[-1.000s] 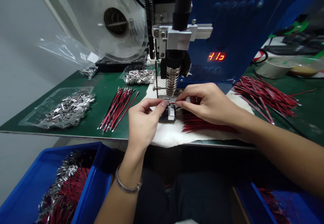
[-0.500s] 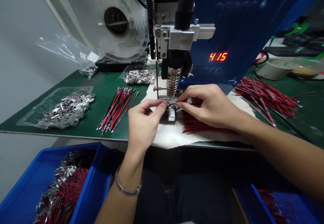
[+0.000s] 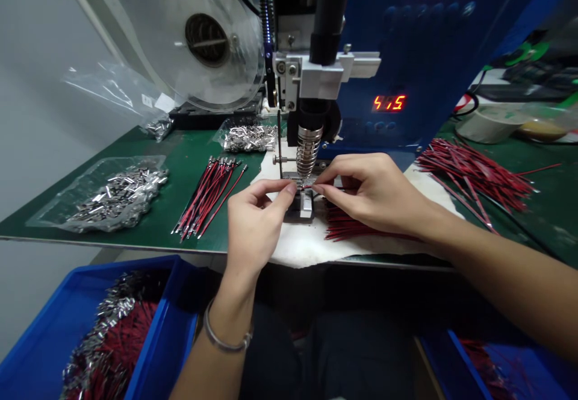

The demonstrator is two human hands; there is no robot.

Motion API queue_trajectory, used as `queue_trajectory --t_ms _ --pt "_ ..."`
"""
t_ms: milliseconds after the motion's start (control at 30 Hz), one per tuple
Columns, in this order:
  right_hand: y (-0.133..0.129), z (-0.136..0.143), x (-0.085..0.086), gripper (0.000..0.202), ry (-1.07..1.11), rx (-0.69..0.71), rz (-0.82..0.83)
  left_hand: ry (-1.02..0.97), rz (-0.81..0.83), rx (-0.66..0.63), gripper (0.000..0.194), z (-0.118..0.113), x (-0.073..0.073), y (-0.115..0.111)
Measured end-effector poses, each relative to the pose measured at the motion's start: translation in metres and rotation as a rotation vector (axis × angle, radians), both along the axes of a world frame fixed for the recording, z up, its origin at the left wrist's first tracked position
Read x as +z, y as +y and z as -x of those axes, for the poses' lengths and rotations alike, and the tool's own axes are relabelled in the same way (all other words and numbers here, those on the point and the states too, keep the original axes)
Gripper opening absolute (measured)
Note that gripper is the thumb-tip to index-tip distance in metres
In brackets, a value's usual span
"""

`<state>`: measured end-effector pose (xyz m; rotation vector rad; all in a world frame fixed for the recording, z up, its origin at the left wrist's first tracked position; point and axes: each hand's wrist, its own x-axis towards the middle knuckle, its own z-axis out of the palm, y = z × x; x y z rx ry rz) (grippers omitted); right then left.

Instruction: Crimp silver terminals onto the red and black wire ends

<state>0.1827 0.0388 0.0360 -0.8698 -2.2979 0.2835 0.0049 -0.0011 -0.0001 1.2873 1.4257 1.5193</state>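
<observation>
My left hand is pinched closed at the left side of a small metal fixture, and what its fingertips hold is too small to make out. From the right, my right hand pinches a thin wire, red at its tip end, over the same fixture. Right above the fingertips stands the spring-wrapped tip of a soldering machine. Beneath my right hand lies a bundle of red and black wires, partly covered by it.
Wires with metal ends lie left, beside a bag of small metal parts and another parts pile. More red wires lie right. A blue bin stands below the table edge; a clear reel stands behind.
The machine's head has come down slightly toward the fingertips. The upper red display went from 2219 to 2220. Both hands have stayed almost in place.
</observation>
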Motion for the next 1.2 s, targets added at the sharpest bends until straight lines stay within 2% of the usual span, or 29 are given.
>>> queue_trajectory --t_ms 1200 --pt "0.0 0.0008 -0.002 0.009 0.046 -0.015 0.043 0.022 0.015 0.004 0.02 0.0009 0.0004 0.0001"
